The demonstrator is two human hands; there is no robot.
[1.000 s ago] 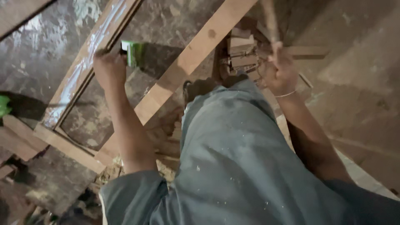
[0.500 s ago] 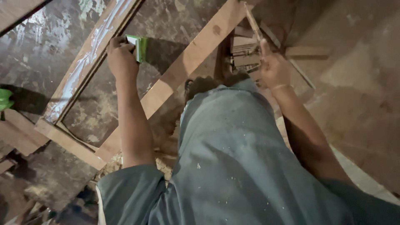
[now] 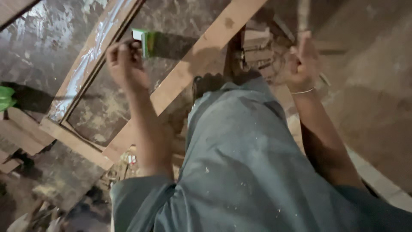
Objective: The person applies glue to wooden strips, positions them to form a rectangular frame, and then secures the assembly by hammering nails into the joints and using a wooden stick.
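Green block (image 3: 143, 41), small and pale-edged, sits at about eleven o'clock in the head view, right against the fingertips of the left hand (image 3: 124, 64). It lies at one o'clock from the knuckles, poking out past the fingers toward the upper right. The fingers are curled in tight around its near end, so only the far part shows; how much of it is inside the grip cannot be told.

Below that hand runs a wooden frame (image 3: 81, 141) lying on the dusty floor (image 3: 43, 38), with one rail wrapped in shiny clear film (image 3: 86, 64) slanting from seven o'clock up to twelve. A second bare plank (image 3: 193, 64) crosses from six o'clock toward one o'clock, just beside the left forearm.

At two o'clock the right hand (image 3: 302, 64) is closed around a thin wooden stick (image 3: 303, 13) that rises straight toward twelve and leaves the picture. The picture is blurred there, so the fingers read as a fist and little more. A thin bracelet (image 3: 302, 91) rings that wrist. Just left of the hand, at twelve o'clock, lies a heap of short wood offcuts (image 3: 257, 47).

A grey-blue garment (image 3: 240, 172) speckled with dust fills the lower middle. A green object (image 3: 6, 98) peeks in at nine o'clock.
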